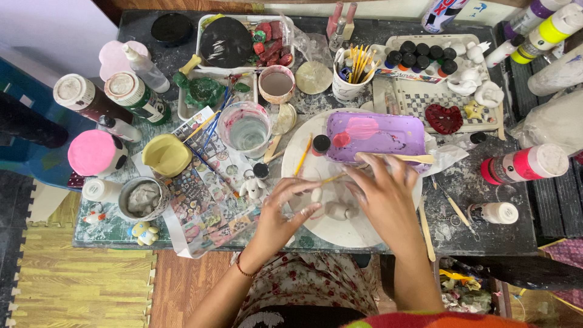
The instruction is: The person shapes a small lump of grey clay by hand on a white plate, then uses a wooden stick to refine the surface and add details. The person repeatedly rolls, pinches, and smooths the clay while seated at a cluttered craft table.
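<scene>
My left hand [284,209] hovers over the white round board [358,234], its fingers pinching a small pale lump of clay [316,195]. A grey clay figure [340,211] lies on the board just right of that lump, and my right hand [384,193] curls over it and touches it. A thin yellow-handled brush [333,178] juts out from under my right fingers. Above both hands a purple rectangular tray [376,135] smeared with pink paint rests on the board, with a wooden stick [405,158] lying along its near edge.
A clear cup of water [248,129], a yellow bowl [166,155], a tub of grey clay [143,198] and a small white figurine [252,186] stand at left. Paint bottles, a cup of brushes [352,73] and a red heart [444,118] crowd the back and right.
</scene>
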